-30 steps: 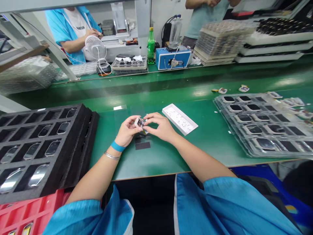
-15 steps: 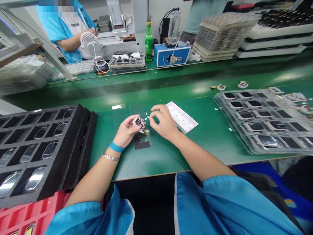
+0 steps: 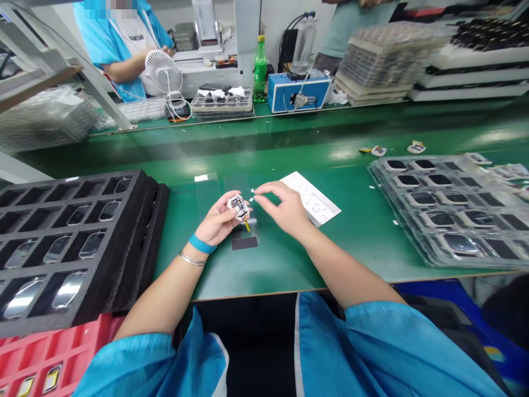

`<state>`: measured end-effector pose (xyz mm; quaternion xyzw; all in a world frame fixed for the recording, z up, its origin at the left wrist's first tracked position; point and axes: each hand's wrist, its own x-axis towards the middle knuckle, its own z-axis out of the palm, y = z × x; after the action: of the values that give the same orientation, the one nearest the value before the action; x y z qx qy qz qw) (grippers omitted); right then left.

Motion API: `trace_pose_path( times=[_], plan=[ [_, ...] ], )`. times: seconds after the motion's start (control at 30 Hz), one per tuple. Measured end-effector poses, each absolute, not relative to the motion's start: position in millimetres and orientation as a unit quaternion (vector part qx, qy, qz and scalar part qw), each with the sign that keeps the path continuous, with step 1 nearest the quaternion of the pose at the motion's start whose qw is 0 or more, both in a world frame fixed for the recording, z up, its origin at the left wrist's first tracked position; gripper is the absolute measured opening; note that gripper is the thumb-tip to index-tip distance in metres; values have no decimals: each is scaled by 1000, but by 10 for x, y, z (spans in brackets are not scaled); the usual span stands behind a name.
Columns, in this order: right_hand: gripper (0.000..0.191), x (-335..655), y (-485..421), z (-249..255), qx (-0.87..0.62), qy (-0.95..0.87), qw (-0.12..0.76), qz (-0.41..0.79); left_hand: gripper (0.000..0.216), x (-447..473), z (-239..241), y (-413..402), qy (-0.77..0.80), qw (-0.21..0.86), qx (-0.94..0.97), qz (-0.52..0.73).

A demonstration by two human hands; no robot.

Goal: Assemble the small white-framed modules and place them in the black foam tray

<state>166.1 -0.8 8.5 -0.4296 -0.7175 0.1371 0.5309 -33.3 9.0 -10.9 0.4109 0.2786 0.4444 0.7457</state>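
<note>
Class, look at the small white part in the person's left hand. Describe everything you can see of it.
The small white part is a rounded, squarish casing with a pale, plastic-looking rim. Its open side faces the camera, showing dark and silvery inner pieces too small to make out. A yellow strip sticks out at its lower edge. The left hand grips it, tilted, over the green table; the right hand is apart from it.

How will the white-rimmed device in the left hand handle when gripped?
The device is probably fragile, with components exposed. Likely light: the left hand alone supports it. Its narrow protruding yellow strip may bend.
</note>
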Motion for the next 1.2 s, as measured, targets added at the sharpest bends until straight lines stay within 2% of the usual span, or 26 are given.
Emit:
trace_pose_path(
  times=[0.23,0.4,0.47,0.5,0.57,0.67,0.73,0.8,0.87,1.07,1.2],
  plan=[
    [6,1382,-194,48,-365,-725,562,160,56,-257,-81,8,268,785,397,393],
    [11,1428,-161,33,-375,-747,535,124,49,-234,-113,18,267,790,401,380],
    [9,1458,-127,9,-381,-743,529,151,50,-241,-120,33,275,775,410,393],
    [12,1474,-105,-8,-383,-730,531,194,51,-248,-118,41,280,763,418,406],
    [34,1502,-59,-51,-373,-686,522,341,55,-270,-104,54,287,735,435,434],
    [62,1513,-8,-114,-315,-602,424,599,56,-316,-67,73,295,709,446,460],
    [65,1505,5,-137,-303,-547,340,702,57,-345,-45,88,300,704,440,469],
    [58,1502,9,-138,-323,-504,306,740,57,-366,-30,105,301,702,434,478],
    [50,1515,17,-118,-349,-483,328,733,57,-377,-21,121,300,698,430,487],
    [41,1568,39,-17,-355,-481,494,632,53,-354,-15,125,320,709,407,480],
    [30,1560,-15,44,-323,-490,510,628,51,-298,-15,80,327,734,395,445]
  ],
)
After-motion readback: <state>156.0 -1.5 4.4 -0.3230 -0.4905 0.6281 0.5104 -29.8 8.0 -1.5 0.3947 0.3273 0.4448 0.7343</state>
